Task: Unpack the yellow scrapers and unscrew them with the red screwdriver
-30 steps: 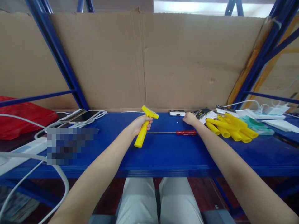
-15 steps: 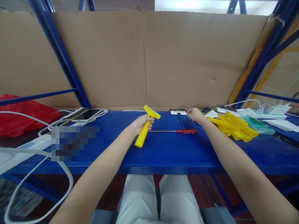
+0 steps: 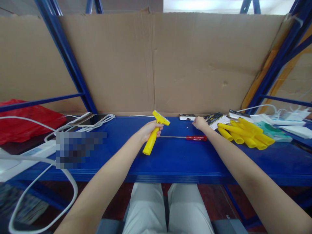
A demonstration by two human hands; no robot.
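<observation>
My left hand (image 3: 149,129) is closed around the neck of a yellow scraper (image 3: 150,143), held tilted above the blue table with its wide head up and its handle end down. My right hand (image 3: 200,123) rests low at the back of the table, fingers bunched together; whatever they pinch, if anything, is hidden. A tiny white speck lies left of those fingers. Just behind them is a small black-and-white box (image 3: 187,117). A screwdriver (image 3: 196,138) with a clear red handle lies between my hands, its shaft pointing left toward the scraper.
Several yellow tubular handles (image 3: 248,134) are piled at right, beside black-and-white printed cards (image 3: 216,120) and a green plastic bag (image 3: 274,130). At left are a phone (image 3: 97,119), white cables and a red bag (image 3: 29,120). A cardboard sheet (image 3: 195,65) stands behind the blue table (image 3: 175,162).
My right hand has shifted slightly and turned more knuckles-up over the table, uncovering more of the printed cards. My left hand keeps the scraper nearly still. The view has moved slightly.
</observation>
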